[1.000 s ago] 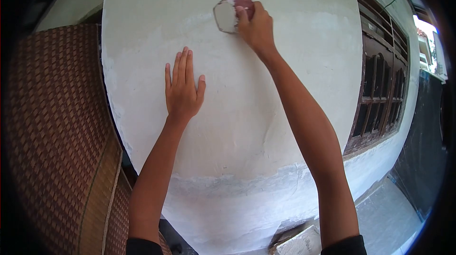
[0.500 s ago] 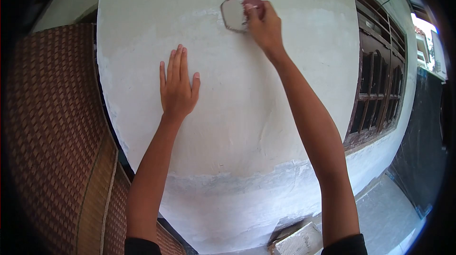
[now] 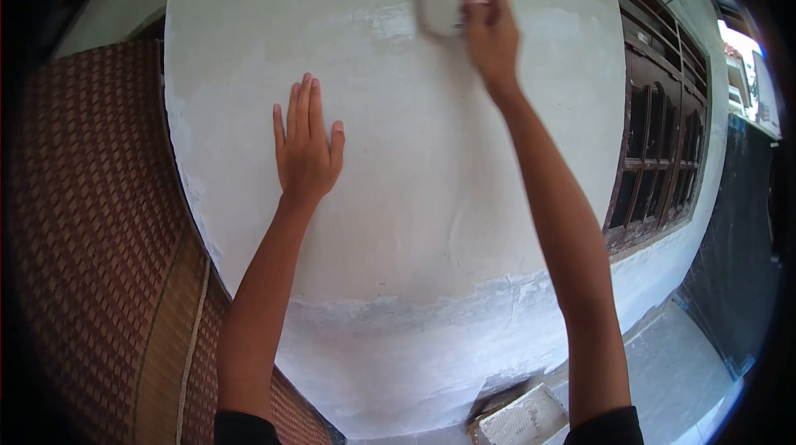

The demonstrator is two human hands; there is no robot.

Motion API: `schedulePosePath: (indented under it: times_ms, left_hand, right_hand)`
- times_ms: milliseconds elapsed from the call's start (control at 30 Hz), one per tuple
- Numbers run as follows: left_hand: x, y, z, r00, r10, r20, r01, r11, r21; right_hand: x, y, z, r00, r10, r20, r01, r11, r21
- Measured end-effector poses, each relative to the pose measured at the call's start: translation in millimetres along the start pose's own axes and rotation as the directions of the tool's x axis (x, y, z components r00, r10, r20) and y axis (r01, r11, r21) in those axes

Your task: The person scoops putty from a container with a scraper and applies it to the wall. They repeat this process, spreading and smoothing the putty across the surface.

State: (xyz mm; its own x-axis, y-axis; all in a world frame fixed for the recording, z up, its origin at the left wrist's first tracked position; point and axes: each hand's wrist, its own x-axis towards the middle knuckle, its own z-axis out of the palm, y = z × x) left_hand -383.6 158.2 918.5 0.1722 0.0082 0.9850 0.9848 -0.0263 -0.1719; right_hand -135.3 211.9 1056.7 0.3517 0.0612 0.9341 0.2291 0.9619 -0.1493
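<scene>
My left hand (image 3: 307, 150) lies flat on the pale wall (image 3: 398, 213), fingers stretched upward and thumb apart, holding nothing. Higher up and to the right, my right hand (image 3: 495, 38) grips a dark red scraper (image 3: 443, 7) with whitish paste on its face. Motion blurs the scraper, which is at the wall's upper part. Just left of it, a rough whiter patch (image 3: 390, 22) shows on the wall. The fingers of my right hand wrap round the tool's right side and are partly smeared.
A woven brown panel (image 3: 91, 196) stands along the left. At the right is a dark wooden window (image 3: 655, 138) with bars. A tray with white paste (image 3: 522, 420) sits low by the wall's foot, near the grey floor (image 3: 672, 362).
My right hand has moved to the right with the scraper, uncovering more of the whiter patch. My left hand stays flat on the wall, shifted only slightly in view.
</scene>
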Motion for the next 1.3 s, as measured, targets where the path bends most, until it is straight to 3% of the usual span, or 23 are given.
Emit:
schedulePosePath:
  times_ms: [67, 200, 333, 433, 500, 533, 600, 633, 667, 733, 800, 867, 1000, 1033, 1133, 1233, 1300]
  left_hand:
    - [0, -2, -2, 1.0, 0.007, 0.007, -0.006, 1.0, -0.008]
    - [1, -3, -2, 0.999, -0.01, 0.032, 0.01, 1.0, -0.013]
    - [-1, -1, -1, 1.0, 0.003, 0.022, -0.004, 0.999, 0.049]
    - [-2, 3, 1, 1.0, -0.003, -0.002, 0.003, 0.998, 0.07]
    - [-1, 4, 3, 1.0, -0.006, -0.004, 0.007, 0.997, 0.071]
    - [-2, 3, 3, 1.0, -0.005, -0.006, 0.005, 0.997, 0.072]
    - [-1, 4, 3, 1.0, -0.004, 0.007, 0.004, 1.0, 0.018]
    - [-2, 2, 2, 1.0, 0.001, 0.008, -0.001, 1.0, 0.016]
    - [-2, 0, 2, 1.0, 0.005, 0.011, -0.005, 1.0, 0.007]
    - [-2, 0, 3, 1.0, 0.011, 0.013, -0.01, 1.0, -0.006]
    - [-1, -1, 2, 1.0, -0.001, 0.015, 0.0, 0.999, 0.039]
    - [-2, -1, 1, 1.0, -0.005, 0.026, 0.004, 0.999, 0.051]
    - [-1, 3, -2, 1.0, -0.009, 0.025, 0.009, 1.0, 0.026]
    - [-2, 3, -2, 1.0, -0.011, 0.025, 0.01, 1.0, 0.027]
    - [0, 3, 1, 1.0, 0.007, -0.002, -0.007, 0.999, 0.042]
    - [-1, 1, -1, 1.0, 0.002, 0.008, -0.002, 0.997, 0.072]
    - [-1, 0, -1, 1.0, 0.002, 0.017, -0.003, 0.998, 0.059]
  right_hand:
    - [-10, -3, 32, 0.985, -0.156, 0.077, 0.158, 0.987, -0.023]
    - [-1, 15, 38, 0.988, -0.115, 0.105, 0.136, 0.967, -0.214]
    - [26, 44, -31, 0.984, -0.003, -0.178, -0.055, 0.946, -0.319]
    - [21, 41, -56, 0.956, 0.072, -0.285, -0.149, 0.954, -0.259]
    - [19, 35, -52, 0.953, 0.11, -0.283, -0.133, 0.989, -0.062]
    - [16, 28, -36, 0.969, 0.101, -0.225, -0.083, 0.993, 0.088]
    - [8, 13, 0, 0.997, 0.012, -0.078, -0.001, 0.992, 0.13]
    - [1, 4, 15, 0.996, -0.088, -0.029, 0.089, 0.994, 0.06]
    - [-4, -4, 29, 0.992, -0.121, 0.043, 0.116, 0.988, 0.107]
    - [-10, -4, 42, 0.978, -0.088, 0.188, 0.11, 0.987, -0.115]
    - [-2, 23, 38, 0.992, -0.11, 0.069, 0.123, 0.963, -0.241]
    - [9, 45, 3, 0.998, -0.041, -0.041, 0.028, 0.955, -0.295]
    - [8, 36, -63, 0.95, 0.171, -0.261, -0.228, 0.952, -0.206]
    - [7, 32, -62, 0.951, 0.17, -0.26, -0.227, 0.952, -0.205]
    - [2, 18, -38, 0.988, 0.081, -0.131, -0.074, 0.995, 0.061]
    - [-18, -3, 7, 0.998, -0.055, 0.038, 0.053, 0.997, 0.054]
    - [-27, 7, 25, 0.987, -0.105, 0.124, 0.118, 0.987, -0.106]
